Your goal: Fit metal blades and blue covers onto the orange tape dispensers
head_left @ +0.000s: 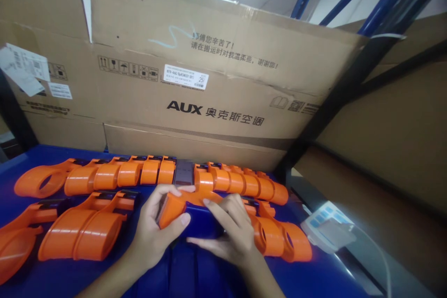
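Observation:
An orange tape dispenser [173, 210] with a dark blue part is held up between my two hands, above the blue surface. My left hand [156, 223] grips its orange end, where a toothed edge shows, with the thumb across the front. The fingers of my right hand [232, 226] are closed around the dark blue part, thumb below and fingertips above. Much of the dispenser's far side is hidden behind the fingers. Close by on the left lie two similar orange dispensers [99, 235], side by side. More orange dispensers [296, 242] lie right of my right hand.
A row of several orange dispensers [106, 174] runs along the back of the blue surface [146, 284]. A dark block [183, 173] sits in that row. Behind stands a large cardboard box [139, 93]. On the right are a white device with a cable [328, 226] and a dark rack post [328, 102].

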`<state>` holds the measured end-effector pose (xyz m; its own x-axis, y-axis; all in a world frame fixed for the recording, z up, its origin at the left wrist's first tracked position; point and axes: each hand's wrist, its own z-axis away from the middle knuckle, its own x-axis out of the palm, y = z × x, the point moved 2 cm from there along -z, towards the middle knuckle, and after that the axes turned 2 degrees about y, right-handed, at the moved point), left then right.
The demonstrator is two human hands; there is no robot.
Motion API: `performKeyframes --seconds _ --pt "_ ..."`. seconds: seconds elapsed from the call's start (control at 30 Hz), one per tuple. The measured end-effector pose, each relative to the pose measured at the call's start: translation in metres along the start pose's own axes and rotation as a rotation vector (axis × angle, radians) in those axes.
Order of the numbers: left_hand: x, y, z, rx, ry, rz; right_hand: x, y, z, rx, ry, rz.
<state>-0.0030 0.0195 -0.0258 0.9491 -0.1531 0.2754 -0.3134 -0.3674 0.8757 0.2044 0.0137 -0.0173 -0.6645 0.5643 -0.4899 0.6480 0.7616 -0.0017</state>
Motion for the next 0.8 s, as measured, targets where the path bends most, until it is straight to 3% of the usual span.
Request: performKeyframes --seconds 0.17,0.8 --pt "0.0001 -0.0008 0.0008 -0.006 0.063 0.004 0.0005 0.0003 0.0019 -0.008 -0.008 0.007" --pt "0.0026 -0.0014 0.0012 0.042 0.092 -0.017 0.0002 -0.0004 0.0009 -0.015 -0.012 0.002"
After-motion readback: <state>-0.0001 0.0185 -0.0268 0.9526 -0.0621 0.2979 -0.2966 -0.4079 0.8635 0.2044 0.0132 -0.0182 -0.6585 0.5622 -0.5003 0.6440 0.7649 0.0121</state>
